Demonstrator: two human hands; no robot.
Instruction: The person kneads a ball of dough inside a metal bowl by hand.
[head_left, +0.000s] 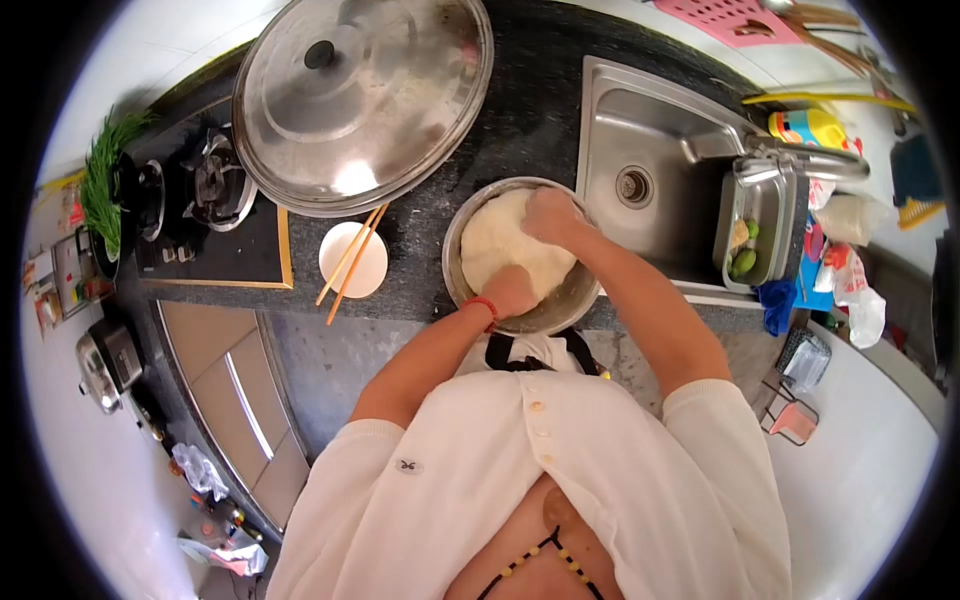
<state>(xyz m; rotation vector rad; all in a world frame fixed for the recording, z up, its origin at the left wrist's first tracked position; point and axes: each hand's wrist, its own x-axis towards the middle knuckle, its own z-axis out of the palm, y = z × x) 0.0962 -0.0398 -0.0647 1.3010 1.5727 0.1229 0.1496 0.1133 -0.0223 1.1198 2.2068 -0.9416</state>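
Note:
A large pale lump of dough [500, 243] fills most of a round metal bowl [453, 262] on the dark counter. My left hand [509, 291], below a red bracelet, is closed and pressed into the near side of the dough. Over at the far right side of the bowl, my right hand [554, 217] is closed on the dough's edge. The fingertips of both hands are partly hidden.
Left of the bowl, chopsticks [352, 264] lie across a white bowl [366, 278]. A large metal lid [400, 110] rests behind, partly near the gas stove [215, 185]. To the right is a steel sink [650, 130] with a metal container [768, 255] holding green produce.

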